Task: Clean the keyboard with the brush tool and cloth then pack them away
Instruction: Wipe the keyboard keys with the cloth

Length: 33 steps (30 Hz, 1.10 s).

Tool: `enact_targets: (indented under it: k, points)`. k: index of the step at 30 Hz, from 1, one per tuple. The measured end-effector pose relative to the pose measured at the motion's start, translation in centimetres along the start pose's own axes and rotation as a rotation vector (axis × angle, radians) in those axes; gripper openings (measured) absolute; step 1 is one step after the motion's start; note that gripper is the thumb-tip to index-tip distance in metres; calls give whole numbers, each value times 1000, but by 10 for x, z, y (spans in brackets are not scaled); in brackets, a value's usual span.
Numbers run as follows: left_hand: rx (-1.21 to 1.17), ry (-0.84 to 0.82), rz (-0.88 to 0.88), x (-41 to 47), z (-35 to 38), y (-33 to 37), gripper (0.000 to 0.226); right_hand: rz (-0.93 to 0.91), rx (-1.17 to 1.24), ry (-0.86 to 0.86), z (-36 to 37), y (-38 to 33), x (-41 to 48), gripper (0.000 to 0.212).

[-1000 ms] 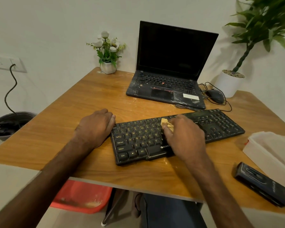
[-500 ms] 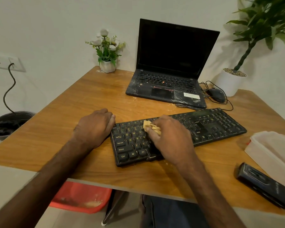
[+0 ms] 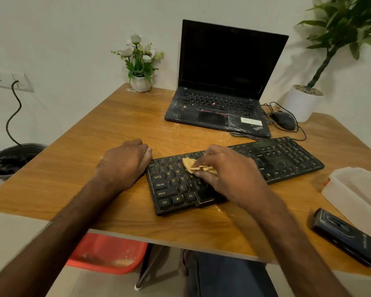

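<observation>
Keyboard [image 3: 283,159]: black, lying at a slant across the middle of the frame on the wooden table [image 3: 90,159], its left end nearer the lower edge.
Cloth [image 3: 196,166]: yellowish, crumpled, pressed on the left-centre keys, poking out from under the right fingers.
Right hand [image 3: 227,174]: centre of the frame, palm down over the keys, fingers closed on the cloth.
Left hand [image 3: 124,163]: left of centre, loosely curled, resting on the table against the keyboard's left end; it holds nothing.
Brush tool [image 3: 347,236]: a dark flat case-like item at lower right near the table edge; whether it is the brush, I cannot tell.
Box [image 3: 358,189]: translucent white, at the right edge, just above the dark item.
Laptop [image 3: 223,82]: open, screen dark, upper centre, behind the keyboard; its deck looks dusty.
Mouse [image 3: 284,120]: black, corded, right of the laptop.
Flowers [image 3: 140,61]: small white pot, upper centre-left on the table's far corner.
Plant [image 3: 304,99]: white pot, upper right.
Bin [image 3: 107,251]: red, under the table, lower left.
</observation>
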<state>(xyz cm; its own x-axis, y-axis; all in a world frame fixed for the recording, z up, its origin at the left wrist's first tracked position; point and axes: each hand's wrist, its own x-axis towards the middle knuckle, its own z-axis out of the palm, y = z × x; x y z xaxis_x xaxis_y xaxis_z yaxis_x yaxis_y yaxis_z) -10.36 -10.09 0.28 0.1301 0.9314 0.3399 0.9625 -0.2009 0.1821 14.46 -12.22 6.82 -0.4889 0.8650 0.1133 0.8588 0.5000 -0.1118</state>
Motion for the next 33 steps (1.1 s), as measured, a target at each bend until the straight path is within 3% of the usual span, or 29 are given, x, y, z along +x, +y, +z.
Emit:
enact_targets:
  k: [3, 6, 12, 17, 24, 26, 29, 33]
  points:
    - [8, -8, 0, 0, 1, -1, 43, 21, -25, -43, -13, 14, 1, 31]
    - [5, -16, -9, 0, 0, 0, 43, 57, 46, 126, -12, 13, 3, 31]
    - [-7, -16, -9, 1, 1, 0, 41, 66, -9, -56, -9, 6, 0, 31]
    - [-23, -8, -13, 1, 1, 1, 43, 101, 37, 145, -14, 10, 2, 31]
    - [-7, -13, -19, 1, -1, 2, 43, 30, 147, -69, -3, -7, 7, 28]
    - [-10, -17, -15, 0, -1, 1, 42, 67, 285, 51, -6, -1, 7, 26]
    - [-8, -12, -18, -1, -1, 2, 41, 132, 274, 254, -8, -3, 8, 27]
    - [-6, -6, -16, 0, -2, 3, 40, 125, 186, 22, 1, -28, 5, 29]
